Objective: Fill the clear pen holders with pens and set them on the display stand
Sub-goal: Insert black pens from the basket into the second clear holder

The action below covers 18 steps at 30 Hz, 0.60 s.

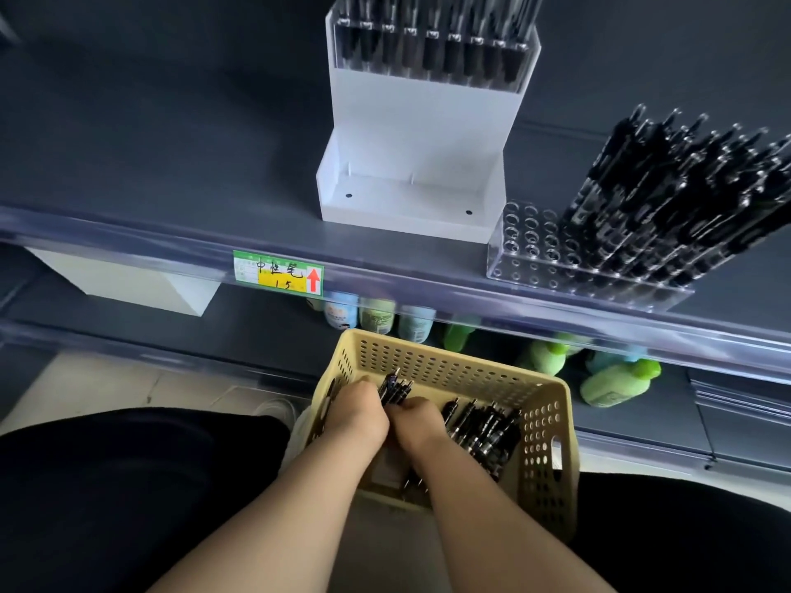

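- Left hand (357, 415) is curled round a bundle of pens (396, 389) inside the yellow basket (543, 455).
- Right hand (417, 423) is held against the left one, with its fingers bent down into the basket; what is gripped by them cannot be told.
- Loose pens (483, 425) are seen lying in the right part of the basket.
- Farther, on the dark shelf (171, 143), a clear pen holder (535, 246) is placed near the edge, its right side filled with black pens (667, 186).
- Just left of it the white display stand (411, 164) is set; a filled holder (428, 49) is carried on its upper step.
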Motion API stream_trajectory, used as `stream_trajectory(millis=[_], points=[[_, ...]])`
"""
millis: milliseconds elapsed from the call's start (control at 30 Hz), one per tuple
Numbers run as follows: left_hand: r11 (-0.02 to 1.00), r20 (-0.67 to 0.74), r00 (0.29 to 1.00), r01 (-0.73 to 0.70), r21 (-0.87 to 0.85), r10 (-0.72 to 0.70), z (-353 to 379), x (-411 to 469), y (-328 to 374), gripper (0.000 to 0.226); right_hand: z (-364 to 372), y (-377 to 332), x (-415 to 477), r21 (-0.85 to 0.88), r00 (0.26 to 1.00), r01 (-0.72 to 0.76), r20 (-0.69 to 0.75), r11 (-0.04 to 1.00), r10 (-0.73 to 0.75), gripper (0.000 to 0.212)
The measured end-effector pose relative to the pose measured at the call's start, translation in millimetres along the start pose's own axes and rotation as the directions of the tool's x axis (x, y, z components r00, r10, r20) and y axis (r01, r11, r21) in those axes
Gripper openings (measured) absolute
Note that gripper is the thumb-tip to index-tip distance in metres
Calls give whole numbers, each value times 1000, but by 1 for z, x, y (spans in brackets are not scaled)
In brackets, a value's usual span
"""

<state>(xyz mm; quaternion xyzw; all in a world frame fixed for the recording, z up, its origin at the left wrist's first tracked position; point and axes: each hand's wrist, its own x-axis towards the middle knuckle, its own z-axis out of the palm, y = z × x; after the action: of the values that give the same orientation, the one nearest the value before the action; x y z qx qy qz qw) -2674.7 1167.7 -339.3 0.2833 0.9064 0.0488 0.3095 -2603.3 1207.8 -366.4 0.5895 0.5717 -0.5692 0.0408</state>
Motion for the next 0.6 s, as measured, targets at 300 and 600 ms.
stream_trajectory(millis=[300, 600], points=[[930, -143, 973, -215, -297, 179, -31, -45, -2, 33, -30, -22, -62, -70, 940, 302, -144, 951, -309, 22], [766, -411, 872, -449, -459, 265, -87, -102, 18, 23, -75, -65, -129, -216, 755, 566, -252, 795, -606, 19]])
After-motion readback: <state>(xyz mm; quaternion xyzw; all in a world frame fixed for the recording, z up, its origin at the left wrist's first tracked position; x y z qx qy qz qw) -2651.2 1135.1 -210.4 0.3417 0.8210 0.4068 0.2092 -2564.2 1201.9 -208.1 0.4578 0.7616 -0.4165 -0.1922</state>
